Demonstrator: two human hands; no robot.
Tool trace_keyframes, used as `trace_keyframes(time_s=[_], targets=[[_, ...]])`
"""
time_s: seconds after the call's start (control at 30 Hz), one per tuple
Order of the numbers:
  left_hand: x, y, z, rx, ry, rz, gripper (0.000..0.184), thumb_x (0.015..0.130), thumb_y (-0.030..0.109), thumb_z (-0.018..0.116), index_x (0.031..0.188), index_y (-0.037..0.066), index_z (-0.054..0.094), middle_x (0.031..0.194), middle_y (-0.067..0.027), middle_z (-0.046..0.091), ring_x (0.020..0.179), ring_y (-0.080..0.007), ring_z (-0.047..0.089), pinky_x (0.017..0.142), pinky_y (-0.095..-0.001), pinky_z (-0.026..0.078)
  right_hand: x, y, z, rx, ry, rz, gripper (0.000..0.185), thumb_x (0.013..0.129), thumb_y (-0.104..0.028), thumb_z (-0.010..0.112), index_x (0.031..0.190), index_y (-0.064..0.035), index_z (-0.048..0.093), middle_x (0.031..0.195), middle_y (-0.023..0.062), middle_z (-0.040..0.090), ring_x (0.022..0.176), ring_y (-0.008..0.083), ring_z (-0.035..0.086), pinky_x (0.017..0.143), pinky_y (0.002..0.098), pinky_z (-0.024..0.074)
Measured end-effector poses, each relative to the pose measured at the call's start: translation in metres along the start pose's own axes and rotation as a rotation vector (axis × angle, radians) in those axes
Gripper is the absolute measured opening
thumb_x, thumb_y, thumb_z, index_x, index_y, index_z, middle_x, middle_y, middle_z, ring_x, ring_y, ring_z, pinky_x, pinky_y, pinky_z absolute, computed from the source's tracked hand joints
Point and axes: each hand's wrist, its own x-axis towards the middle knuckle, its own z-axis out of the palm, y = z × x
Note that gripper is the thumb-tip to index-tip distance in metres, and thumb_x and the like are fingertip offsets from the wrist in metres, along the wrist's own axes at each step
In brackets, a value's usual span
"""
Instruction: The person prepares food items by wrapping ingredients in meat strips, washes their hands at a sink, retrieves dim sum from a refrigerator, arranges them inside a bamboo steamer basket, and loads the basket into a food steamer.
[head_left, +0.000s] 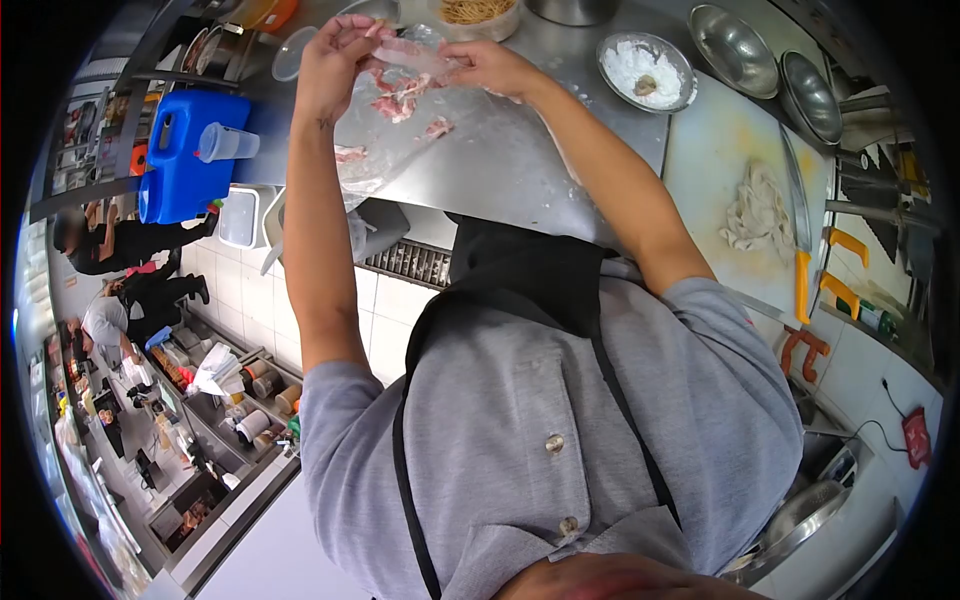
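Note:
My left hand (343,55) is closed, its fingers pinching one end of a pale pink strip of raw meat (412,58). The other end is gripped by my right hand (490,68), so the strip is stretched between both hands above the counter. Below it, several pieces of raw meat (400,100) lie on a clear plastic sheet or bag (385,150). That plastic is spread over the steel counter (500,165) and reaches its front edge.
At right stand a bowl of white powder (648,75), steel bowls (733,50) and a cutting board (690,180) with pale strips (760,210) and a knife (798,220). A blue jug (195,150) is at left. Two other people (105,240) stand farther off.

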Motion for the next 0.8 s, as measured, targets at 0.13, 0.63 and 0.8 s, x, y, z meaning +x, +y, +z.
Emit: trace_keyframes(time_s=[0.13, 0.63, 0.8], targets=[[0.030, -0.025, 0.005, -0.010, -0.027, -0.027, 0.024, 0.088, -0.002, 0.057, 0.111, -0.003, 0.052, 0.106, -0.0153, 0.067, 0.096, -0.0208, 0.066, 0.080, -0.0284, 0.052, -0.037, -0.014, -0.017, 0.468, 0.012, 0.254, 0.038, 0.089, -0.008, 0.063, 0.123, 0.0086, 0.054, 0.106, 0.0183, 0.067, 0.092, 0.0235, 0.069, 0.079, 0.0316, 0.0552], [0.060, -0.165, 0.128, 0.101, -0.099, -0.245, 0.021, 0.082, 0.000, 0.064, 0.103, -0.002, 0.064, 0.091, -0.0097, 0.069, 0.080, -0.0172, 0.065, 0.071, -0.0275, 0.053, -0.175, 0.007, -0.029, 0.019, 0.437, 0.619, 0.027, 0.081, -0.001, 0.067, 0.105, 0.0078, 0.060, 0.083, 0.0144, 0.066, 0.070, 0.0180, 0.067, 0.061, 0.0293, 0.0510], [0.059, -0.174, 0.126, 0.390, -0.020, -0.190, 0.013, 0.079, 0.006, 0.069, 0.090, -0.001, 0.071, 0.081, -0.0064, 0.068, 0.069, -0.0154, 0.063, 0.065, -0.0272, 0.052, -0.177, -0.011, -0.027, -0.058, 0.468, 0.713, 0.036, 0.077, 0.001, 0.071, 0.109, 0.0052, 0.055, 0.077, 0.0106, 0.064, 0.064, 0.0165, 0.064, 0.055, 0.0299, 0.0506]])
